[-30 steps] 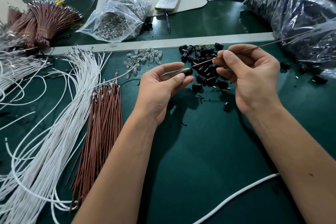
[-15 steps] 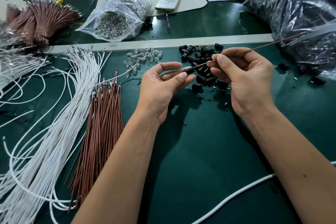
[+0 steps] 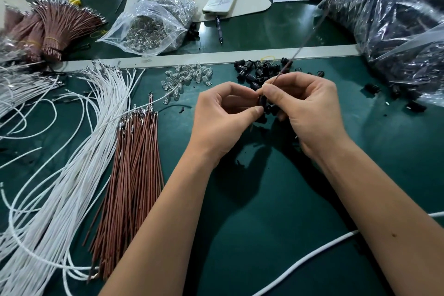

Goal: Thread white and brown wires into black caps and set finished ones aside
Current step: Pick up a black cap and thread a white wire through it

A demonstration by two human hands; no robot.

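My left hand [image 3: 222, 113] pinches a small black cap [image 3: 262, 101] between thumb and fingers over the green mat. My right hand [image 3: 310, 108] pinches a thin brown wire [image 3: 304, 41] right at the cap; the wire rises blurred up and to the right. A thin white wire [image 3: 134, 113] runs from my left hand toward the left. Behind my hands lies a pile of loose black caps [image 3: 257, 69]. To the left lie a sheaf of brown wires [image 3: 129, 175] and a fan of white wires [image 3: 79, 151].
Small clear bulbs [image 3: 189, 77] are scattered behind my left hand. A clear bag of bulbs [image 3: 151, 26], a phone [image 3: 220, 1] and a pen [image 3: 219, 31] lie beyond the grey strip. A big plastic bag of black parts [image 3: 394, 21] fills the right. A white cable [image 3: 312, 259] crosses the near mat.
My hands have come together. The brown wire has swung from nearly level to steeply upward, and its end has met the black cap in my left hand.
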